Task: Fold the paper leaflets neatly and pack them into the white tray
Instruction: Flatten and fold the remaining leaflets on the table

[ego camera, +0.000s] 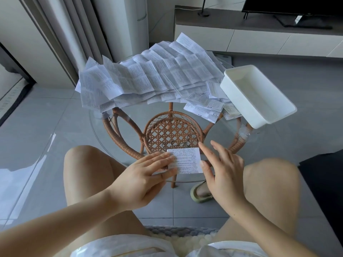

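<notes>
A small folded leaflet [187, 160] lies flat on the near edge of the round glass table [104, 134]. My left hand [146, 173] presses its left part with straight fingers. My right hand [220, 167] hovers at the leaflet's right edge, fingers spread, the thumb tip touching that edge. A big heap of unfolded creased leaflets [148, 78] covers the far half of the table. The white tray [258, 95] stands at the right side of the table, partly over the edge, with nothing visible inside.
A few smaller flat leaflets [204, 106] lie between the heap and the tray. A rattan frame and lower shelf [172, 134] show through the glass. My bare knees flank the table; a slippered foot [201, 191] rests on the grey tile floor.
</notes>
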A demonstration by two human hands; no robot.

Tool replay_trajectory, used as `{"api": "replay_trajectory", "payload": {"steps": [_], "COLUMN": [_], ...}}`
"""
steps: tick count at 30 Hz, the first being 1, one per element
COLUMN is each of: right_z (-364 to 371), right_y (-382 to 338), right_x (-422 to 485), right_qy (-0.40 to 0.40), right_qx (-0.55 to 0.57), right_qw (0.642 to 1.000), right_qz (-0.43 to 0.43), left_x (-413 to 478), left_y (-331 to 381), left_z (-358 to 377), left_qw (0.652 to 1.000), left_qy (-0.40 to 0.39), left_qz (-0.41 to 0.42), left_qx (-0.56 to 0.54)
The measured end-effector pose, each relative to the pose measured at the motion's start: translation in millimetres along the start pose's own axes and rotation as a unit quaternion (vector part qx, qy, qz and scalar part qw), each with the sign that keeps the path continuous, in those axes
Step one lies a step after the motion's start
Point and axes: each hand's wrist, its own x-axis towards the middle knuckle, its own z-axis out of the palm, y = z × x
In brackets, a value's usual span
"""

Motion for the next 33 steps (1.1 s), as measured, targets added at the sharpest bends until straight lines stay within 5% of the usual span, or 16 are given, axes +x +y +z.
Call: {"api": "replay_trajectory", "payload": {"steps": [7,15,19,23,26,31,33], "right_z": [-2.5,-7.8,-10.8,-25.7,-43.4,-66.1,-68.5], "right_y": [-1.1,6.1,16.3,15.9,18.6,46.8,62.2], "right_x": [5.6,-2.5,-3.7,2.0,18.3,80.9,107.9], "right_qy": [-0.017,-0.142,-0.082,-0.055,-0.042,0.135,0.114], "right_qx": [-0.039,-0.116,-0.083,0.087,0.205,-0.005,-0.055], "right_qw": [0.998,0.946,0.948,0.974,0.975,0.99,0.99], "right_qz": [-0.035,-0.266,-0.296,-0.203,-0.077,0.029,0.064], "left_x": [-1.4,-2.5,4.6,27.7,61.5,150.1,187.3], "left_y": [-4.8,7.7,12.1,20.1,32.0,31.3,12.3], "left_z": [-5.9,5.6,6.6,2.9,-15.8,-63.0,-75.0], "left_qw": [1.0,0.999,0.995,0.997,0.973,0.889,0.842], "left_qy": [-0.01,0.04,0.071,0.081,0.128,0.195,0.221], "left_qz": [0.001,0.004,0.016,0.005,-0.133,-0.34,-0.386], "left_qx": [0.001,0.035,0.065,-0.006,-0.14,-0.239,-0.305]}}
